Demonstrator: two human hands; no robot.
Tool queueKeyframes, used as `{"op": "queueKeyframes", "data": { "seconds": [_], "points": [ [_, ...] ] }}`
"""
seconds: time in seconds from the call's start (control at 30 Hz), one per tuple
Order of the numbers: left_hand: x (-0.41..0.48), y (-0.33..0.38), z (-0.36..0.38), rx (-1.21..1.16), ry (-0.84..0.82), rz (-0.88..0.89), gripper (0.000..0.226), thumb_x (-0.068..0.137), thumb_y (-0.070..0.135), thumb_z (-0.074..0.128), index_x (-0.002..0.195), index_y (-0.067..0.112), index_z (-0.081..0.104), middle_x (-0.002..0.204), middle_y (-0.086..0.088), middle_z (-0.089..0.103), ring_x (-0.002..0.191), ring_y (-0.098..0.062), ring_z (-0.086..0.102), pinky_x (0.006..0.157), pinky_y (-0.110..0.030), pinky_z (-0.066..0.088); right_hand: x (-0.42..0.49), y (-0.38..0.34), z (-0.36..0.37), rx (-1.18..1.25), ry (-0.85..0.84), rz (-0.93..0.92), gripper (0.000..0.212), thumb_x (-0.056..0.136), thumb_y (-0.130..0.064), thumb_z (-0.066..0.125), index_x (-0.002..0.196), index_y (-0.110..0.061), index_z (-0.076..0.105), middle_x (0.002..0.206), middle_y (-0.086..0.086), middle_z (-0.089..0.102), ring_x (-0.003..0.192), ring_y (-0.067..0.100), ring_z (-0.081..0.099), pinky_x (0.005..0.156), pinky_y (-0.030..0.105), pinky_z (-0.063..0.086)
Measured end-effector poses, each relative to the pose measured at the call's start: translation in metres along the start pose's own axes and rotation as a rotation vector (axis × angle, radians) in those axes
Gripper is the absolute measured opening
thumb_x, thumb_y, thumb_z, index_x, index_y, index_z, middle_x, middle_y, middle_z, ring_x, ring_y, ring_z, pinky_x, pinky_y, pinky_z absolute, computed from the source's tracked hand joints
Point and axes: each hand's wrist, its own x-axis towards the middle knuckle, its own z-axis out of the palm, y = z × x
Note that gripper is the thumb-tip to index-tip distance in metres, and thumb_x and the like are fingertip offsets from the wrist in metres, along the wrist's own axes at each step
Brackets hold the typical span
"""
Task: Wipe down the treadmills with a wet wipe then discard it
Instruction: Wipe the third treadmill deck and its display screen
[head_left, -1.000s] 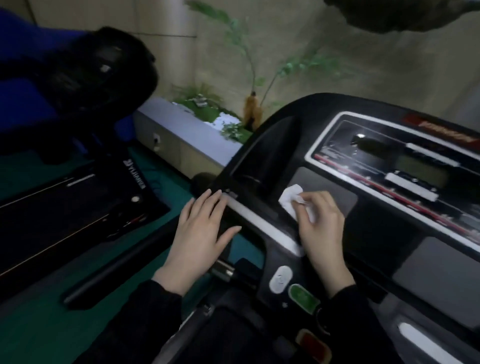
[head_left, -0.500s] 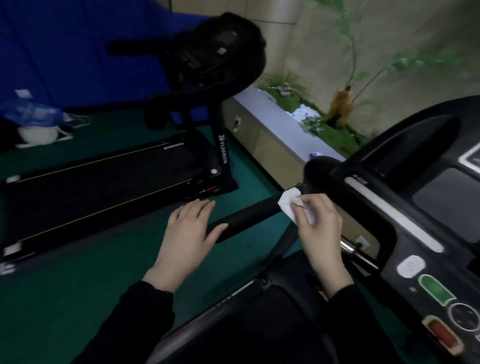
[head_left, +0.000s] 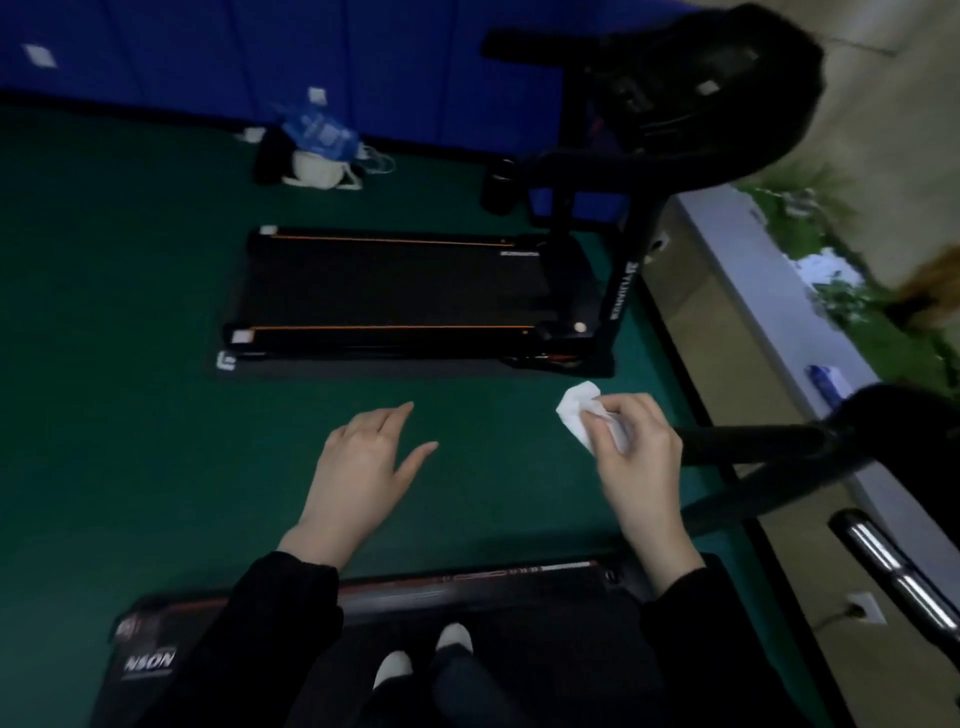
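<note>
The head view looks down at both hands held in the air above green flooring (head_left: 130, 415). The right hand (head_left: 636, 457) pinches a crumpled white wet wipe (head_left: 579, 413) between thumb and fingertips, just left of the near treadmill's black handrail (head_left: 753, 449) and clear of it. The left hand (head_left: 363, 478) hangs empty, palm down, fingers loosely together and thumb spread. A second treadmill (head_left: 400, 291) lies beyond on the floor, and the person's white shoes (head_left: 423, 657) stand on the near treadmill's deck (head_left: 545, 623).
</note>
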Motion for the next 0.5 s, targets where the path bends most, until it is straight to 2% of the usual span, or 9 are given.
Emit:
{"op": "queueKeyframes", "data": {
  "seconds": [0.27, 0.5],
  "points": [
    [-0.023, -0.057, -0.009, 0.011, 0.036, -0.315, 0.059, 0.088, 0.051, 0.047, 0.13, 0.009, 0.049, 0.119, -0.012, 0.063, 0.111, -0.031, 0.056, 0.09, -0.046, 0.044, 0.016, -0.016, 0.066, 0.095, -0.229, -0.061, 0.007, 0.085, -0.007, 0.062, 0.079, -0.009, 0.065, 0.088, 0.001, 0.06, 0.083, 0.005, 0.055, 0.069, 0.002, 0.035],
    [-0.005, -0.06, -0.006, 0.047, 0.054, -0.401, 0.06, 0.087, 0.051, 0.048, 0.131, 0.01, 0.048, 0.119, -0.012, 0.063, 0.11, -0.031, 0.056, 0.089, -0.046, 0.044, 0.053, -0.005, 0.08, 0.137, -0.261, -0.107, 0.005, 0.085, -0.006, 0.062, 0.081, -0.007, 0.065, 0.088, 0.003, 0.06, 0.083, 0.003, 0.055, 0.069, 0.003, 0.036]
  ]
}}
